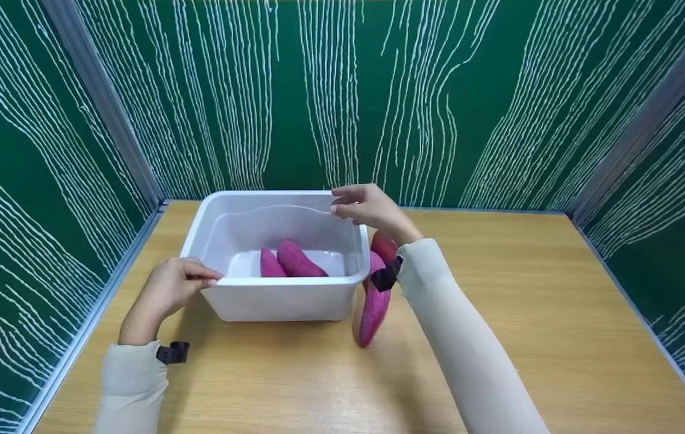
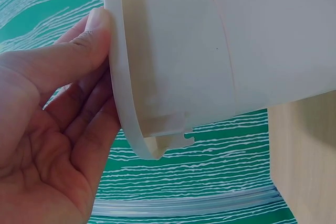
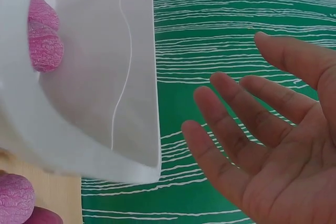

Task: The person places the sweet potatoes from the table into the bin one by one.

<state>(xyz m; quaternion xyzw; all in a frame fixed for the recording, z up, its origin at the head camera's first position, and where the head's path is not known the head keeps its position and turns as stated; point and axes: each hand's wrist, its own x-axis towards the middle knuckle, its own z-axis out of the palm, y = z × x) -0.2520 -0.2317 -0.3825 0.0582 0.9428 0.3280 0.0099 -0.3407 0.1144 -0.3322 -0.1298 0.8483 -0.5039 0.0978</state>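
Inside the tub, the near wall partly hides two tubers.

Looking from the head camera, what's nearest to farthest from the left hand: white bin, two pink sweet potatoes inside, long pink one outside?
1. White bin: the left hand pinches its rim.
2. Left inner sweet potato: inside the bin.
3. Right inner sweet potato: just right of that.
4. Outer sweet potato: outside, right of the bin.
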